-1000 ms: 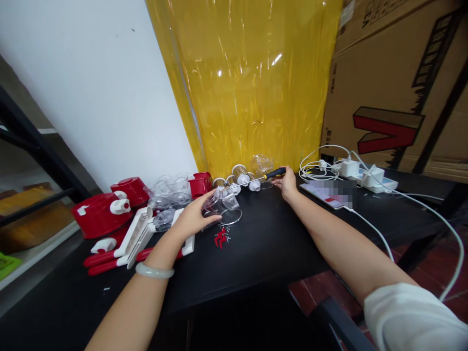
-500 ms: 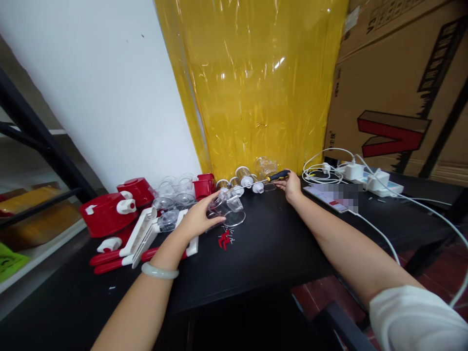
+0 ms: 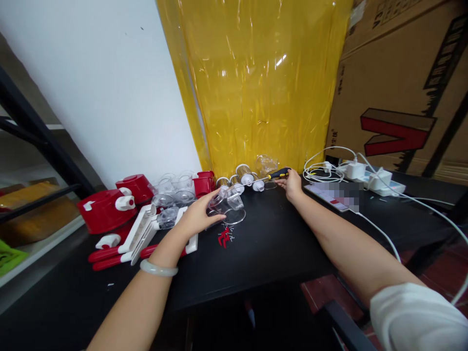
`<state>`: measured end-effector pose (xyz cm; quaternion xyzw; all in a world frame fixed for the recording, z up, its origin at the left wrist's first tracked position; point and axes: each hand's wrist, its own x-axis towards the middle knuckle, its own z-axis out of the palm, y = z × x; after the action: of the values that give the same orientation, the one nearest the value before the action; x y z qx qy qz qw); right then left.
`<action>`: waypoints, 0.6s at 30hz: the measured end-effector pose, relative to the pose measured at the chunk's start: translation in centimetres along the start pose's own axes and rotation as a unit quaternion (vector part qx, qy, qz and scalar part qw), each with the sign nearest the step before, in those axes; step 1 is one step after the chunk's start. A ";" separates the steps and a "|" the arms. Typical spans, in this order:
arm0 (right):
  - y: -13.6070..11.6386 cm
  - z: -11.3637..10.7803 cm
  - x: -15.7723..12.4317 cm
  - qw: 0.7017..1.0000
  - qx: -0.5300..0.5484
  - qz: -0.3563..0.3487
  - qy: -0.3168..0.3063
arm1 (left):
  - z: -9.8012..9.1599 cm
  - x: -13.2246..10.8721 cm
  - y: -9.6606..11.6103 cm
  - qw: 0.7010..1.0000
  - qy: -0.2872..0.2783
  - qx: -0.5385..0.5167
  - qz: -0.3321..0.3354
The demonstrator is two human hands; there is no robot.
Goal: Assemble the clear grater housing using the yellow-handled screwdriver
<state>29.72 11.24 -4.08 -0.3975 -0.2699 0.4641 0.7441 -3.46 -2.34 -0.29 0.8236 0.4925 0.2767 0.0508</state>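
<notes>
My left hand [image 3: 199,216] is wrapped round a clear plastic housing [image 3: 227,201] standing on the black table [image 3: 270,243], a pale bangle on its wrist. My right hand [image 3: 291,183] reaches to the back of the table and grips a screwdriver [image 3: 277,173] with a black and yellow handle. Just in front of the clear housing lie small red parts [image 3: 224,237].
Red and white plastic parts [image 3: 120,214] and clear cups [image 3: 175,187] crowd the table's left. Metal drums [image 3: 242,175] line the yellow plastic sheet [image 3: 256,87]. A phone [image 3: 331,194], chargers [image 3: 369,176] and white cables sit at right. Cardboard box [image 3: 402,87] behind.
Both hands stay on the same things. The view has shifted slightly, and my right hand has closed more firmly round the screwdriver.
</notes>
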 end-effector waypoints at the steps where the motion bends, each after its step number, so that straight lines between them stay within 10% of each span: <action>1: 0.0 0.0 0.1 1.000 0.000 -0.001 0.001 | 0.0 0.0 0.0 1.000 0.000 0.000 -0.001; 18: -0.1 0.1 0.5 1.000 -0.004 -0.024 -0.005 | 0.0 0.2 -0.2 1.000 -0.004 0.017 0.002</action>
<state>29.92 11.69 -3.97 -0.3916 -0.2849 0.4468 0.7522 -3.49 -2.08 -0.29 0.8265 0.4952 0.2649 0.0381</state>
